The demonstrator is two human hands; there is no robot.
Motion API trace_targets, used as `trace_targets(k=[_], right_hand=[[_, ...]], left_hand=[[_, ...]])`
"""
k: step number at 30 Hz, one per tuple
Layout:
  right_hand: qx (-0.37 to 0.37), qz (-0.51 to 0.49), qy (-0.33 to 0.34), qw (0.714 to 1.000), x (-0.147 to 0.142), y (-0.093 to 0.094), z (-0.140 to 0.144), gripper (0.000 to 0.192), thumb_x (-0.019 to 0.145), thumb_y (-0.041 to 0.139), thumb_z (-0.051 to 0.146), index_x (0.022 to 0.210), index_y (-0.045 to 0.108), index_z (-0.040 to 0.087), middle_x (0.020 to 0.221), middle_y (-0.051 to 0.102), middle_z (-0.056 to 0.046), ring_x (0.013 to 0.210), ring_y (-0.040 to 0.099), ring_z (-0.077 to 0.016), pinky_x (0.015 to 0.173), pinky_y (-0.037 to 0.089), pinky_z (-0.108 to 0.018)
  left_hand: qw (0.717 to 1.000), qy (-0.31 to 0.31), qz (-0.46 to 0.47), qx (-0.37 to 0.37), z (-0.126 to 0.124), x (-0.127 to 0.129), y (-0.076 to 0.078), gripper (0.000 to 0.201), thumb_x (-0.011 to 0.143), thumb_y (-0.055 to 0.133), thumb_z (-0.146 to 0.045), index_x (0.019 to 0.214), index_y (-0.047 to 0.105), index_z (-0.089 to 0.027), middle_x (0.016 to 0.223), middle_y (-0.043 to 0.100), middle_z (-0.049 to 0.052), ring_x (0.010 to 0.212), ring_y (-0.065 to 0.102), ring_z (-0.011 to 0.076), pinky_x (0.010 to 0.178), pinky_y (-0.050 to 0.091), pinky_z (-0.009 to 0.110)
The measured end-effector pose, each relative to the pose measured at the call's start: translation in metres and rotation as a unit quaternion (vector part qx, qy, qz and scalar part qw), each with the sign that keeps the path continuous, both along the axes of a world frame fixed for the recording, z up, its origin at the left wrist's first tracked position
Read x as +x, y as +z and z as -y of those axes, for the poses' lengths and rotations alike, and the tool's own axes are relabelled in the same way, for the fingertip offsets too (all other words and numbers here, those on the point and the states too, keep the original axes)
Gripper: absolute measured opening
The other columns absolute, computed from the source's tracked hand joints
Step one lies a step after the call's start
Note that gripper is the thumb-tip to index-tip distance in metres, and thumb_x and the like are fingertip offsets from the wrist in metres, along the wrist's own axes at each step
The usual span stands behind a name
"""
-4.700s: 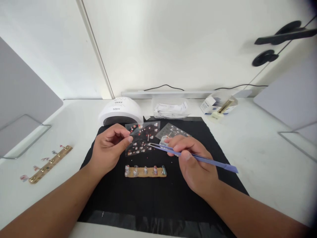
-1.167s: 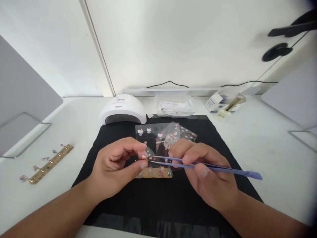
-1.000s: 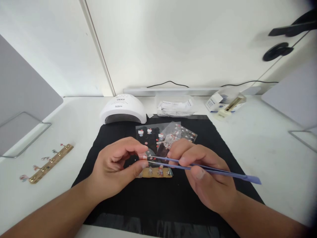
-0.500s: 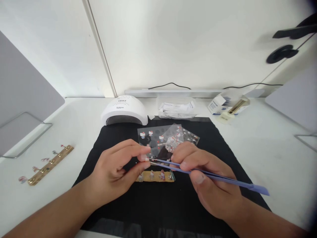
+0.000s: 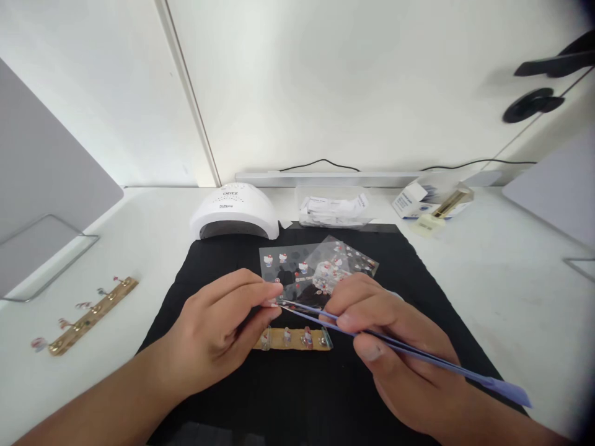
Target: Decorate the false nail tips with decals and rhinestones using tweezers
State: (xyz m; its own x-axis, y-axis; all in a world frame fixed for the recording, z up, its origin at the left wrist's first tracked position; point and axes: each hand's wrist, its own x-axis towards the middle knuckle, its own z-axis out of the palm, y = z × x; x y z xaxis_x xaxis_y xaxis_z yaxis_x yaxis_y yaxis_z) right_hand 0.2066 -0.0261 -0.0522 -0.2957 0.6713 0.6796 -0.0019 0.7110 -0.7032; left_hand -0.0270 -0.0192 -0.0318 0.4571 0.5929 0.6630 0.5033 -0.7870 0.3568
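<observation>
tweezers meeting a small nail tip over the black mat

the right hand (image 5: 395, 347) pinches blue tweezers (image 5: 400, 352) between thumb and forefingers; their long axis runs slantwise, broad back end low toward the mat's (image 5: 223, 248) near right corner, fine points aimed up and left at the left hand (image 5: 218, 322). the left hand's thumb and forefinger are closed on a small nail tip (image 5: 272, 303), held just above the mat's middle, the tweezer points touching or just beside it. directly nearer on the mat lies a tan nail strip (image 5: 292, 338), lengthwise left to right. sticker sheets (image 5: 320, 266) lie on the mat's far half; a white nail lamp (image 5: 235, 210) stands at its far left corner.
</observation>
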Motion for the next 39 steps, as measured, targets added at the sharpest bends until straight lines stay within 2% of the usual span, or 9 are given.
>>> trace_targets(k=[6,17,22,28,34,39], right_hand=[[0.007,0.023,0.009,1.000,0.0007,0.0021,-0.0031,0.016,0.089,0.060,0.013,0.100,0.067,0.022,0.086,0.069,-0.004,0.083,0.065,-0.0185,0.073,0.055,-0.035],[0.010,0.031,0.021,0.999,0.0037,0.0033,-0.0036,0.013,0.089,0.061,0.013,0.098,0.066,0.021,0.086,0.070,-0.003,0.080,0.065,-0.0168,0.074,0.053,-0.034],[0.018,0.030,0.023,0.999,0.0036,0.0032,-0.0037,0.013,0.088,0.061,0.011,0.096,0.066,0.019,0.085,0.071,-0.003,0.079,0.065,-0.0161,0.080,0.051,-0.036],[0.011,0.027,0.034,0.999,0.0037,0.0027,-0.0045,0.013,0.088,0.059,0.009,0.095,0.065,0.018,0.085,0.069,-0.003,0.080,0.064,-0.0144,0.079,0.050,-0.034],[-0.009,0.013,0.043,0.999,0.0034,0.0021,-0.0034,0.007,0.095,0.058,0.017,0.097,0.065,0.019,0.088,0.068,-0.003,0.082,0.063,-0.0148,0.078,0.050,-0.034],[-0.012,0.008,0.043,0.999,0.0041,0.0023,-0.0029,0.012,0.099,0.055,0.025,0.097,0.065,0.019,0.088,0.068,-0.003,0.081,0.062,-0.0145,0.079,0.048,-0.035]], left_hand=[[1.000,-0.004,-0.013,0.019,0.0012,0.0001,-0.0017,0.020,0.088,0.068,-0.005,0.107,0.066,-0.010,0.095,0.071,0.009,0.086,0.070,0.0107,0.082,0.058,0.015],[0.999,-0.007,-0.024,0.036,0.0026,-0.0027,-0.0047,0.023,0.087,0.069,-0.005,0.109,0.066,-0.012,0.098,0.071,0.008,0.091,0.070,0.0117,0.085,0.060,0.018],[0.998,-0.008,-0.034,0.052,0.0019,-0.0041,-0.0073,0.023,0.087,0.070,-0.005,0.110,0.066,-0.010,0.100,0.071,0.009,0.094,0.070,0.0118,0.087,0.059,0.017],[0.996,-0.015,-0.030,0.077,0.0019,-0.0053,-0.0068,0.022,0.086,0.071,-0.004,0.108,0.067,-0.006,0.100,0.071,0.010,0.095,0.069,0.0114,0.091,0.058,0.017],[0.997,-0.024,-0.030,0.072,0.0008,-0.0049,-0.0050,0.019,0.088,0.070,-0.005,0.107,0.067,-0.006,0.099,0.070,0.008,0.095,0.068,0.0102,0.091,0.057,0.017],[0.996,-0.023,-0.042,0.074,0.0018,-0.0052,-0.0062,0.024,0.088,0.071,-0.005,0.111,0.067,-0.004,0.103,0.069,0.009,0.098,0.065,0.0099,0.093,0.055,0.016]])
